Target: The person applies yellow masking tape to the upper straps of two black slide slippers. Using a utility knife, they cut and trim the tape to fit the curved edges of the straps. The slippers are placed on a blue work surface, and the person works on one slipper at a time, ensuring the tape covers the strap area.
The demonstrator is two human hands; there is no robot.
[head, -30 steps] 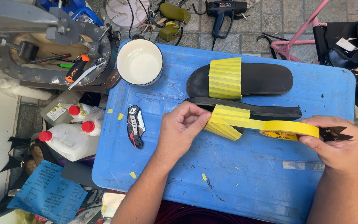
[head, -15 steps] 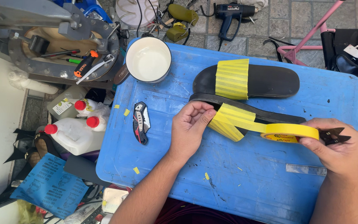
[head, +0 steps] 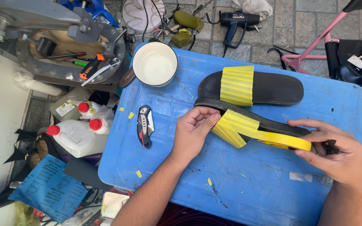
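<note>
Overhead, from the head camera, a person works at a blue table set on stone paving. The left hand pinches the near black sandal sole at its toe end, fingers closed on the edge where yellow tape is wrapped around it. A strip of that tape runs right to a yellow tape roll, which the right hand grips near the table's right edge, fingers clenched around the roll together with a small dark tool. Just behind, toward the far edge, lies a second black sandal with a yellow tape band across its middle. At the far left corner stands a white bowl; whether it holds anything cannot be told. A folding knife lies near the left edge, with yellow tape scraps scattered about. A clear ruler lies under the right wrist. Left of the table, on the ground, stand translucent jugs with red caps holding clear liquid, beside blue sandpaper sheets. A heat gun lies on the paving beyond.
</note>
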